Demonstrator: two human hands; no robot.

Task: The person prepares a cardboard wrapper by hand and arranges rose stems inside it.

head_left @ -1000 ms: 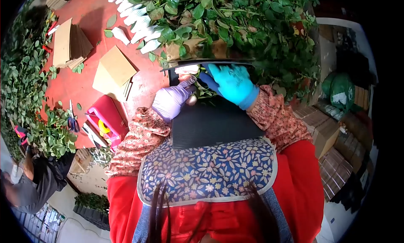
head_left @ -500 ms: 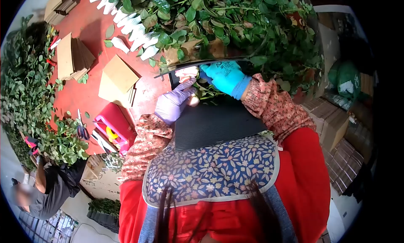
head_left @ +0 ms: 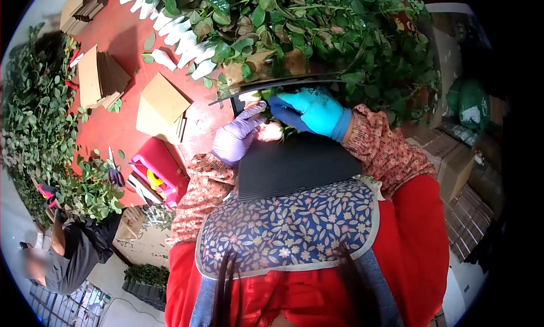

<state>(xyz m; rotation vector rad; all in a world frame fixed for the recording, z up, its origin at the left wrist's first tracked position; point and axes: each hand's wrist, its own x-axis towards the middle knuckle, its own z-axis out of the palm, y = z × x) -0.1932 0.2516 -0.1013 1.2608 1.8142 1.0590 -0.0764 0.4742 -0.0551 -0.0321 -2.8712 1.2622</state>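
My left hand (head_left: 233, 140), in a lilac glove, rests with fingers stretched out against pale pink rose heads (head_left: 271, 132); its thumb is hidden. Another pale rose (head_left: 249, 97) shows just beyond its fingertips. My right hand (head_left: 310, 113), in a blue glove, has its fingers closed around a rose stem with green leaves (head_left: 266, 93); most of the stem is hidden by the glove. Below both hands, a black ridged sheet (head_left: 297, 168) slopes toward my lap. A dark upright edge (head_left: 226, 96) stands behind the roses.
Leafy rose stems (head_left: 317, 26) are heaped at the back, with white-wrapped heads (head_left: 184, 41) along their left. Cardboard pieces (head_left: 161, 103), a pink holder (head_left: 158, 165) and scissors (head_left: 115, 171) lie on the red table (head_left: 136, 49). Another person (head_left: 76, 259) is at lower left.
My right hand has shifted slightly right and down, its fingers now curled at the leafy stem. A pink rose head now shows more fully beside my left hand. The view has moved slightly.
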